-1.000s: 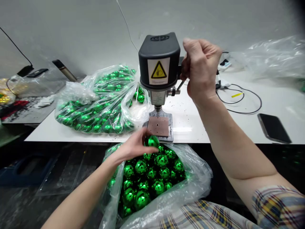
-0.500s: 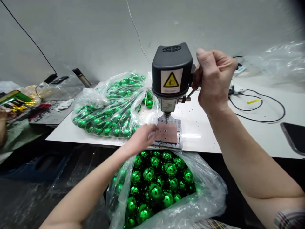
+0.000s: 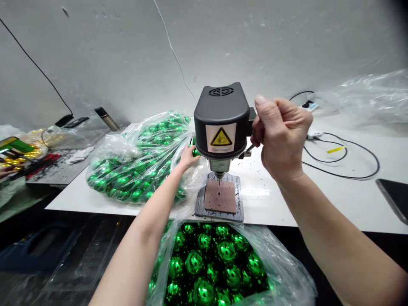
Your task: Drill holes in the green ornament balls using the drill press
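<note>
My right hand (image 3: 282, 134) is closed round the lever at the right side of a black drill press (image 3: 219, 114). Under its bit lies a brown square plate (image 3: 219, 202) with a small hole, on a grey metal base. My left hand (image 3: 190, 157) reaches to the mouth of a clear plastic bag (image 3: 130, 165) full of shiny green balls. Its fingers are at a green ball (image 3: 196, 151) beside the machine; whether they grip it is unclear. A second open bag (image 3: 283, 263) of green balls sits below the table's front edge.
On the white table (image 3: 267, 204) at right are a black cable (image 3: 376, 159), a phone (image 3: 393, 197) and clear plastic wrap (image 3: 376, 97). A bottle (image 3: 106, 119) and a white glove (image 3: 80, 155) are at left. Part of another person's hand shows at the far left edge.
My left hand has moved from beside the brown plate up and back to the bag's opening. My right hand stays on the lever. The view has tilted upward.
</note>
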Motion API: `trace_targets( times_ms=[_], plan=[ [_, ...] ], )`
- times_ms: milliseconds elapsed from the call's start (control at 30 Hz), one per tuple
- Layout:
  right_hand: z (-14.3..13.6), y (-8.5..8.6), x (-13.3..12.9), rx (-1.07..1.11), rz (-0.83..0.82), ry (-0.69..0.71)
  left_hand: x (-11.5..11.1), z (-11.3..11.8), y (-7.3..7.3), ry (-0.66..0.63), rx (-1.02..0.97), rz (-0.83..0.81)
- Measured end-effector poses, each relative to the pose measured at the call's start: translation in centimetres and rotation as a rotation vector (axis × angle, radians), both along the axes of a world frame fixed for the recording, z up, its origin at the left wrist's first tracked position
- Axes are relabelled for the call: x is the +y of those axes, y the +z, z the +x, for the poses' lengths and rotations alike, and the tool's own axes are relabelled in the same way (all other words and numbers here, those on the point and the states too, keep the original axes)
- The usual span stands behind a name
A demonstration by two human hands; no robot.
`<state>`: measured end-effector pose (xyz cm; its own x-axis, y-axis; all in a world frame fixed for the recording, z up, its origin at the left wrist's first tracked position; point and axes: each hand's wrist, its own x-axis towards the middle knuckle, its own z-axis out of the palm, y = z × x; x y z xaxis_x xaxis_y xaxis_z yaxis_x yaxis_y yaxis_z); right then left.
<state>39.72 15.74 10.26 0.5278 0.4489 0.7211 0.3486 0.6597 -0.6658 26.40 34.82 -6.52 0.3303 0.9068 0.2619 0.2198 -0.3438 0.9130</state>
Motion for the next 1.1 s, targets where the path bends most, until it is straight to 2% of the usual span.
trace_targets(
  times_ms=[100, 267, 367, 467, 667, 900, 1000, 1100],
  plan=[
    [0.1, -0.2, 0.1, -0.03, 0.022, -0.023, -1.5, -2.8, 1.0, -0.055, -0.082, -0.135],
    [-0.1, 0.0, 0.1, 0.008, 0.018, -0.012, -6.5, -8.2, 3.4, -0.231, -0.29, -0.578],
    [-0.1, 0.0, 0.2, 0.027, 0.05, -0.003, -9.4, -9.7, 3.4, -0.251, -0.402, -0.737],
    [0.3, -0.4, 0.5, 0.016, 0.055, -0.011, -11.7, -9.8, 2.4, -0.203, -0.461, -0.795],
    [1.3, -1.0, 1.0, -0.17, 0.029, -0.037, -14.0, -8.1, 0.2, -0.198, -0.428, -0.796],
    [1.4, -1.1, 1.3, -0.169, 0.023, -0.087, -13.9, -5.4, -2.5, -0.173, -0.308, -0.47],
    [1.8, -1.4, 1.5, -0.231, 0.013, -0.109, -13.9, -4.5, -3.3, -0.212, -0.289, -0.427],
    [1.9, -1.4, 1.5, -0.204, -0.001, -0.102, -14.0, -3.9, -3.8, -0.279, -0.277, -0.446]
  ],
)
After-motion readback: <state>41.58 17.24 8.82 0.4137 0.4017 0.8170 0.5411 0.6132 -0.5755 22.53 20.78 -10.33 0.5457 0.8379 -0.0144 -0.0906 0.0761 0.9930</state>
